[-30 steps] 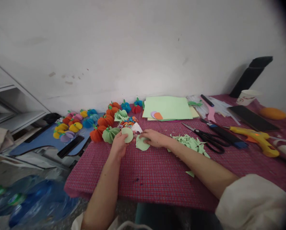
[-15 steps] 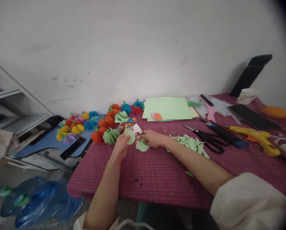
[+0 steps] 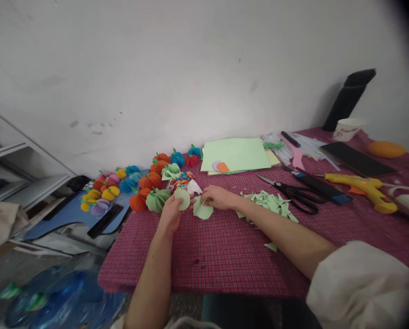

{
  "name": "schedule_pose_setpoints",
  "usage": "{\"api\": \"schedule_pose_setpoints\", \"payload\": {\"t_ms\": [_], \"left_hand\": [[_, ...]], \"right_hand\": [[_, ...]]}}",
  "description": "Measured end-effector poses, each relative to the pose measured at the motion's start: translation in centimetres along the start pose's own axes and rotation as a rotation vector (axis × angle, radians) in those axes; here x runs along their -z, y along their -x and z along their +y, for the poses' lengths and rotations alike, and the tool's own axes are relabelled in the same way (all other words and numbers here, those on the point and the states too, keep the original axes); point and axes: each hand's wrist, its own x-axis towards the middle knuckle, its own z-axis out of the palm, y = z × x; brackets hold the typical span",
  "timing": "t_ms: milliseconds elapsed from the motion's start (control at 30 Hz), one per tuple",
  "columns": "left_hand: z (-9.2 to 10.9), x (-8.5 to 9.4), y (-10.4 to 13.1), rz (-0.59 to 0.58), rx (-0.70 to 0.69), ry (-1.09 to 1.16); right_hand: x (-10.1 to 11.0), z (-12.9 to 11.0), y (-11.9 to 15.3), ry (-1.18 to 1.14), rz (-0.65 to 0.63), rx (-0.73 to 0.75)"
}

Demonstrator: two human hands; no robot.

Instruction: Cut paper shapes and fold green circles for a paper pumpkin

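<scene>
Between the thumb and fingers of my left hand [image 3: 170,214] is a light green paper circle [image 3: 182,199], held up above the table. My right hand [image 3: 220,198], just to the right, pinches the upper edge of another light green paper circle [image 3: 203,210]; whether more circles lie under it I cannot tell. Left of my left hand sits a light green folded-paper pumpkin [image 3: 157,200]. Beyond my hands are a small heap of colourful paper scraps [image 3: 184,179] and a white paper piece [image 3: 193,187].
Green paper offcuts [image 3: 271,203] lie beside my right forearm. Black-handled scissors [image 3: 293,194], a yellow glue gun [image 3: 365,185] and a paper cup [image 3: 347,130] are to the right. Green paper sheets [image 3: 237,153] lie by the wall. Orange paper pumpkins [image 3: 151,181] stand at left.
The view has shifted a little. My right hand's fingers have moved slightly at the green circle, which shows larger and more tilted. My left hand keeps hold of its circle.
</scene>
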Motion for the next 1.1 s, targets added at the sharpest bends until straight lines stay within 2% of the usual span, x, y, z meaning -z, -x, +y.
{"api": "schedule_pose_setpoints", "payload": {"t_ms": [67, 133, 233, 367, 500, 700, 800, 933, 1000, 1100], "left_hand": [[0.0, -0.1, 0.0, 0.002, 0.001, 0.008], [0.1, -0.2, 0.1, 0.007, -0.006, 0.026], [0.2, -0.3, 0.3, -0.001, -0.007, 0.059], [0.3, -0.4, 0.6, -0.057, 0.030, 0.087], [0.5, -0.6, 0.9, -0.138, 0.054, 0.115], [0.7, -0.9, 1.2, -0.159, 0.094, 0.124], [0.5, -0.8, 1.2, -0.197, 0.093, 0.127], [0.3, -0.7, 1.1, -0.192, 0.094, 0.093], [0.4, -0.5, 0.9, -0.079, 0.071, 0.036], [0.6, -0.1, 0.5, 0.121, 0.006, -0.027]], "right_hand": [[0.7, 0.2, 0.2, -0.095, -0.007, 0.010], [1.6, 0.2, 0.3, -0.306, 0.020, -0.008], [2.5, -0.2, 0.4, -0.713, 0.131, -0.082], [2.5, -1.0, 0.3, -1.094, 0.230, -0.150], [2.2, -1.7, 0.3, -1.478, 0.186, -0.232], [2.6, -2.2, 0.1, -1.721, 0.169, -0.279], [2.6, -2.2, 0.1, -1.715, 0.168, -0.268], [2.0, -1.6, 0.2, -1.428, 0.202, -0.256], [1.3, -1.1, 0.3, -1.153, 0.205, -0.238], [0.1, -0.3, 0.2, -0.739, 0.124, -0.192]]}}
